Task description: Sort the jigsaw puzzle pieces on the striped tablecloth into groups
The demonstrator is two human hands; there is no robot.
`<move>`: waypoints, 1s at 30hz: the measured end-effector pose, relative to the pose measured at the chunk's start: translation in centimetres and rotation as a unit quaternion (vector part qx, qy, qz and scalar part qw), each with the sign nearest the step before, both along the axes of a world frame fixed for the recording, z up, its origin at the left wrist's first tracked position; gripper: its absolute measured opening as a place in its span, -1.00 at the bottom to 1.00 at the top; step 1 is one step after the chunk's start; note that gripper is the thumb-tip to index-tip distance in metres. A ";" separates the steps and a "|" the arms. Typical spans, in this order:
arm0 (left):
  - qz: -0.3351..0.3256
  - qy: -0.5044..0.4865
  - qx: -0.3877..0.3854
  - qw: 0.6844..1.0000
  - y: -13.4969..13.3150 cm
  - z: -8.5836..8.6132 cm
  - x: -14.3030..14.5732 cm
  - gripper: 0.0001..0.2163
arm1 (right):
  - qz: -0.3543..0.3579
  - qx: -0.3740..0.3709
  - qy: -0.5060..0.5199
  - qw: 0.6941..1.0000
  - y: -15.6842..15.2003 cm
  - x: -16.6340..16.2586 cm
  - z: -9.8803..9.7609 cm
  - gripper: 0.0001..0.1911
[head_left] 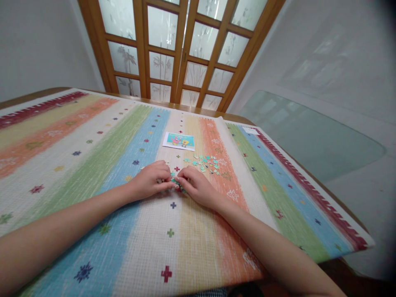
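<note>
My left hand [152, 180] and my right hand [195, 185] rest on a striped tablecloth [93, 165], fingertips meeting over a few small teal puzzle pieces [175, 182]. Both hands have the fingers curled and pinched on those pieces; what each one grips is mostly hidden. Several loose teal puzzle pieces [206, 163] lie scattered just beyond my right hand. Farther off lies a small picture card [179, 141] with cartoon figures on a teal ground.
The cloth covers a wooden table whose right edge [309, 173] runs diagonally. A white label [250, 130] lies near the far right corner. Behind stands a wooden door with frosted glass panes [182, 45]. A glass-topped surface [309, 136] sits to the right.
</note>
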State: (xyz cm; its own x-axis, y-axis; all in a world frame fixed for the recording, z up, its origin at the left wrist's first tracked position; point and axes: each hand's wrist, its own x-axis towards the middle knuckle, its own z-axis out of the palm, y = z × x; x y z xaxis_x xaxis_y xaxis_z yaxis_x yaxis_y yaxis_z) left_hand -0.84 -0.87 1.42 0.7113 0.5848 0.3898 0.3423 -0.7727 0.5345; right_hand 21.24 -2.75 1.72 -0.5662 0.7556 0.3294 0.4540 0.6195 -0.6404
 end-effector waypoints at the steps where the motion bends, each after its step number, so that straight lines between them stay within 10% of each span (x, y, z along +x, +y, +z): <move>1: 0.001 -0.002 0.006 1.000 0.0 0.0 -0.1 -0.53 | -0.011 -0.001 0.010 1.000 0.4 0.2 0.0 -0.68; 6: 0.054 -0.016 0.025 0.998 0.8 0.2 -0.7 -0.48 | -0.217 0.004 0.035 0.976 4.8 4.3 -0.3 -0.64; 11: 0.145 -0.054 0.015 0.988 1.7 -0.2 -1.6 -0.49 | -0.409 0.011 -0.148 0.900 8.8 11.0 -1.0 -0.67; 19: 0.206 -0.090 0.017 0.974 2.2 -0.5 -2.3 -0.54 | -0.461 -0.040 -0.258 0.848 9.0 13.8 -2.3 -0.66; 30: 0.185 -0.029 0.042 0.981 3.3 -0.4 -3.6 -0.57 | -0.439 -0.045 -0.287 0.850 9.2 14.3 -2.8 -0.62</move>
